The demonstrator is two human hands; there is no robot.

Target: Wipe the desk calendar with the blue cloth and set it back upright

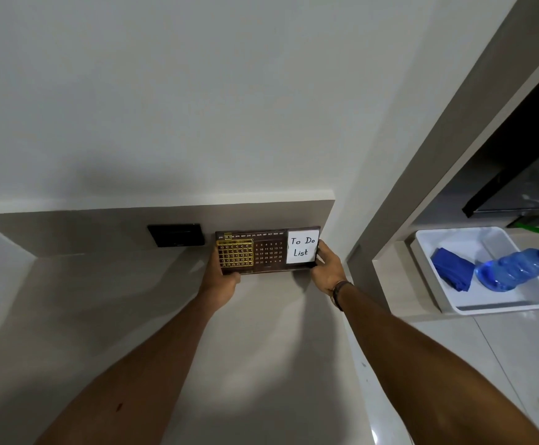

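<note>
The desk calendar [266, 252] is a dark brown board with a gold date grid and a white "To Do List" note. It stands upright at the back of a beige counter [133, 316], against the backsplash. My left hand [221, 277] grips its lower left corner. My right hand [327, 268] holds its right edge. The blue cloth [453, 268] lies crumpled in a white tray [499, 305] far to the right, away from both hands.
A black wall socket plate [176, 235] sits left of the calendar. A blue spray bottle [515, 268] with a green-white nozzle lies in the tray beside the cloth. A wall column [390, 203] separates the counter from the tray's shelf. A dark appliance [525, 162] hangs above the tray.
</note>
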